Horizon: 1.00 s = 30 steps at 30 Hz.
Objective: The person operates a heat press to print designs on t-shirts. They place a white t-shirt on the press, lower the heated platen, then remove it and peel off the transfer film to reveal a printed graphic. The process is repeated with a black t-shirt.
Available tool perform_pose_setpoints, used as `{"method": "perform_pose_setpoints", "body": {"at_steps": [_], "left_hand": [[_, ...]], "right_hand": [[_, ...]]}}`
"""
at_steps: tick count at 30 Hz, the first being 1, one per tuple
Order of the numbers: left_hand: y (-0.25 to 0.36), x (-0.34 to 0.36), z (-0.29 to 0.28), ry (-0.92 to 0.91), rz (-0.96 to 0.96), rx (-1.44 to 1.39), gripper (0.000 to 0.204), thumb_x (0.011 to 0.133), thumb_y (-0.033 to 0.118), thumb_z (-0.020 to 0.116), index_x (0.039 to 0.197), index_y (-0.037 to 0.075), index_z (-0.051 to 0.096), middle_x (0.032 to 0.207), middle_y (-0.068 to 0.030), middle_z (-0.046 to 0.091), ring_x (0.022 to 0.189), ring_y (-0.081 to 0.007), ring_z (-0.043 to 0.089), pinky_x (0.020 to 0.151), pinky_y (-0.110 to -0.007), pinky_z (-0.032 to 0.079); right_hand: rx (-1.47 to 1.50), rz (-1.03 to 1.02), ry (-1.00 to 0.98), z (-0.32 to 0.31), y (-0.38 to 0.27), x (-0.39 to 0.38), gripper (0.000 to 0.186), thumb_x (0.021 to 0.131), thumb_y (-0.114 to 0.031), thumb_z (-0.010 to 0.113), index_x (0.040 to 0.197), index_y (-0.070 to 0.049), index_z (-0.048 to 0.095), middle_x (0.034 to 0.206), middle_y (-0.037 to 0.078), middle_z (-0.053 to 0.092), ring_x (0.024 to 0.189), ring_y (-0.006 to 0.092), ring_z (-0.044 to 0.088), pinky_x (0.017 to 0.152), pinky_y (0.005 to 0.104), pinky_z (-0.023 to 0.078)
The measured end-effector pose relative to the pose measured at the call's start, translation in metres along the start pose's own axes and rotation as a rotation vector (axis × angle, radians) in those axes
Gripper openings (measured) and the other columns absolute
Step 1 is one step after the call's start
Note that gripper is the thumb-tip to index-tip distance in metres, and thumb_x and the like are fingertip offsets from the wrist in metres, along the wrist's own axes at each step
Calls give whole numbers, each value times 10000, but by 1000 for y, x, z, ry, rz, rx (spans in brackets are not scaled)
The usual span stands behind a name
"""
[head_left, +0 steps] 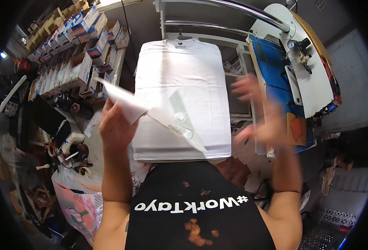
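In the head view, a white shirt lies face up and mostly flat in front of the person, its collar at the far end and its hem near the person's black shirt. The left hand is over the shirt's left edge, thumb and fingers pinching a white sheet that tilts up toward the boxes. A clear film with pale shapes slants across the shirt's middle; whether it joins the sheet, or touches the cloth, I cannot tell. The right hand is just beside the shirt's right edge, blurred, its fingers spread and nothing showing in them, near a blue board. With only one hand gripping, the sheet could slip or bend, likely because its far end is unsupported. The film could fold or land crooked if its loose corner catches the cloth, and a quick sweep of the right hand could drag the shirt into creases.
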<state>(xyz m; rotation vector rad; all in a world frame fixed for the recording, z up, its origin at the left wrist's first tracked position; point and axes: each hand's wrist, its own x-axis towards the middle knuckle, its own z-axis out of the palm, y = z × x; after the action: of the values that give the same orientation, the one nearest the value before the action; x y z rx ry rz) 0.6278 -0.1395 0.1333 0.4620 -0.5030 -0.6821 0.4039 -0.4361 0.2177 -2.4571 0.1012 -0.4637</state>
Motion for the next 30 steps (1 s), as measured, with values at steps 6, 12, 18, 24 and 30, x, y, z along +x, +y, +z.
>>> {"method": "perform_pose_setpoints", "body": {"at_steps": [6, 12, 18, 24, 30], "left_hand": [[-49, 140, 27, -172, 26, 183, 291, 1013, 204, 543, 1221, 0, 544, 1205, -152, 638, 1107, -277, 640, 1052, -453, 471], [-65, 85, -3, -296, 384, 1582, 135, 834, 62, 703, 951, 11, 659, 942, -145, 690, 919, -321, 663, 849, -399, 504], [-107, 20, -92, -416, 18, 1964, 310, 855, 204, 702, 1127, 62, 656, 1252, -144, 604, 1288, -349, 490, 1118, -540, 340], [-124, -8, -119, -372, -10, 2029, 494, 863, 301, 704, 1290, 77, 595, 1426, -180, 490, 1396, -416, 360, 1155, -579, 256], [-133, -16, -118, -359, 21, 2035, 519, 866, 321, 691, 1295, 54, 570, 1426, -209, 473, 1387, -460, 354, 1150, -591, 254]], "right_hand": [[1005, 493, 242, 181, 20, 28, 154, 934, -94, 665, 1012, 38, 644, 849, 81, 695, 769, 141, 673, 661, 293, 542], [939, 878, 177, 181, 123, 55, 119, 895, -41, 689, 977, 43, 665, 903, 100, 684, 753, 141, 650, 687, 274, 538], [582, 917, 85, 197, 171, 61, 219, 887, -120, 712, 1029, 43, 676, 916, 105, 699, 761, 175, 660, 702, 318, 534], [-275, 401, 279, 180, 132, 14, 385, 825, -273, 724, 1083, 5, 664, 1129, 183, 629, 1096, 352, 576, 947, 443, 457], [-333, 108, 130, 192, 117, -71, 397, 829, -268, 706, 1115, 1, 649, 1230, 202, 582, 1226, 391, 493, 1063, 507, 367]]}}
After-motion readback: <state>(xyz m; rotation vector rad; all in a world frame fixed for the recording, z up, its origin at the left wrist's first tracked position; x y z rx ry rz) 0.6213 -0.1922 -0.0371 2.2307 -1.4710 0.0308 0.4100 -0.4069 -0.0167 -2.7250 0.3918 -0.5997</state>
